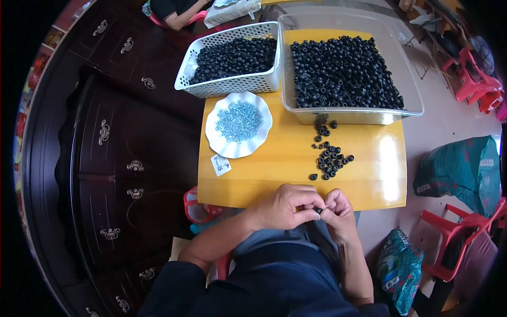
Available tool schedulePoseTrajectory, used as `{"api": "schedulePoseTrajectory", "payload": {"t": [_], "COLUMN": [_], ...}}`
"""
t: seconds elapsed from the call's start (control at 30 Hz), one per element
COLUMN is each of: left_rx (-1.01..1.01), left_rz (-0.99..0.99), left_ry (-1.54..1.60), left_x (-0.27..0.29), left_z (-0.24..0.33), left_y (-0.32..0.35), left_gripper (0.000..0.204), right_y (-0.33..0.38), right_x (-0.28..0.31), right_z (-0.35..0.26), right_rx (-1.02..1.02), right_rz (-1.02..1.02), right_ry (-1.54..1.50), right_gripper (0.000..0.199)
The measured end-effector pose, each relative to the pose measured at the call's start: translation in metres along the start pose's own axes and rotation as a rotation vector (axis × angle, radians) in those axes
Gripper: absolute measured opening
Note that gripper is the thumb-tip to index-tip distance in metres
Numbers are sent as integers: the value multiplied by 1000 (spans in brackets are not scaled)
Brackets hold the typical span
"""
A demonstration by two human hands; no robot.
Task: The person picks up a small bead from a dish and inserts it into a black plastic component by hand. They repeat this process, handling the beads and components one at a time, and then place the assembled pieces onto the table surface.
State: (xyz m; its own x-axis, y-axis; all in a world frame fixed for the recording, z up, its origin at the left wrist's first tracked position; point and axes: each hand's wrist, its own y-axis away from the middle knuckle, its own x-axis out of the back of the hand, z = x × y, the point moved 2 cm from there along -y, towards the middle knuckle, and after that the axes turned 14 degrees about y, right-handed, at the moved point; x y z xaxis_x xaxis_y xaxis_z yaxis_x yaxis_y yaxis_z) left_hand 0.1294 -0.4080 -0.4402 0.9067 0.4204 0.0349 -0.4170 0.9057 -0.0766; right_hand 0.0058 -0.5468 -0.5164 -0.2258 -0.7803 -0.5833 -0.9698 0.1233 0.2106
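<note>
At the near edge of the table my left hand (pixel 288 207) and my right hand (pixel 340 215) meet, fingertips together. Between their thumbs and fingers a small black part (pixel 318 210) shows, round and mostly covered by the fingers. Both hands appear to pinch it. Just beyond them lies a loose group of similar black hollow parts (pixel 331 161) on the yellow tabletop (pixel 253 182). To the far left of the hands is a white scalloped plate (pixel 213 133) holding many tiny clear-blue pieces (pixel 240 121).
A white perforated basket (pixel 227 87) and a clear plastic bin (pixel 348 112), both heaped with black parts, stand at the back. A small white label (pixel 221 165) lies by the plate. Dark drawers (pixel 116 137) line the left; green sacks (pixel 457 171) and red stools (pixel 449 238) stand right.
</note>
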Motion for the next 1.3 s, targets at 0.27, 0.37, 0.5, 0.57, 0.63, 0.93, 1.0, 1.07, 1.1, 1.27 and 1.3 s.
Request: {"api": "schedulePoseTrajectory", "payload": {"t": [0.27,0.37,0.5,0.57,0.63,0.93,1.0,1.07,1.1,1.27,1.3], "left_rx": [214,228,-82,-167,-179,98,-13,-36,-59,-7,1], "left_rz": [173,392,702,788,809,322,271,272,278,230,225], "left_ry": [68,11,-80,-20,-37,-359,-558,-627,-701,-804,-825], "left_x": [29,93,180,210,214,53,30,18,15,8,8], "left_z": [0,9,52,67,65,-10,-16,-21,-23,-34,-36], "left_y": [16,11,-33,-42,-42,-9,-15,-21,-23,-27,-27], "left_gripper": [20,24,27,51,56,20,25,28,31,25,23], "right_y": [0,0,2,1,0,-1,0,0,0,0,-1], "right_x": [-14,-14,-11,-12,-11,-8,-10,-8,-7,-7,-7], "right_z": [-2,0,1,1,-2,-5,-6,-6,-5,-7,-6], "right_rx": [-46,-51,-85,-86,-87,-105,-94,-97,-99,-91,-96], "right_rz": [-47,-54,-22,-34,-16,-26,-32,-31,-37,-30,-27], "right_ry": [13,69,129,138,153,143,142,154,167,156,151], "right_gripper": [25,26,25,24,23,19,18,18,17,16,15]}}
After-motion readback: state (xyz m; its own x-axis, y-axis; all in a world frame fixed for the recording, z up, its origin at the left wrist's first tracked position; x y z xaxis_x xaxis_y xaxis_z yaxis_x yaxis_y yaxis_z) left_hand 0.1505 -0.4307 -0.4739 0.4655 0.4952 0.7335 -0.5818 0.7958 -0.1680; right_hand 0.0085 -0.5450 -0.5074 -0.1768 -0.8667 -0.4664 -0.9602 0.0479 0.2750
